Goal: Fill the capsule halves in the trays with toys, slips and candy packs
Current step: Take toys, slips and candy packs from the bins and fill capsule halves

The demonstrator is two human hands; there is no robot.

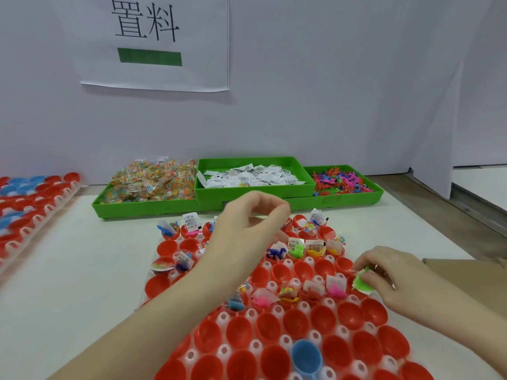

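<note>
Head view: my right hand [395, 272] pinches a spiky green rubber toy [363, 281] just right of the clear tray's red plastic capsule halves [281, 271]; empties lie left. Left hand [247, 229] hovers farther off, fingers curled, apparently empty.

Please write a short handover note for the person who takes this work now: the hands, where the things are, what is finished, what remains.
Left hand: over the far part of the tray, fingers curled; what it holds cannot be told.
Right hand: pinches a green toy at the tray's right edge.
Supplies at the back: candy packs in the left bin, slips in the middle bin, toys in the right bin.
Done: several red halves in the far rows hold toys, slips and candy.
Left: the near rows of red halves and one blue half are empty. A second tray waits at the left.
</note>
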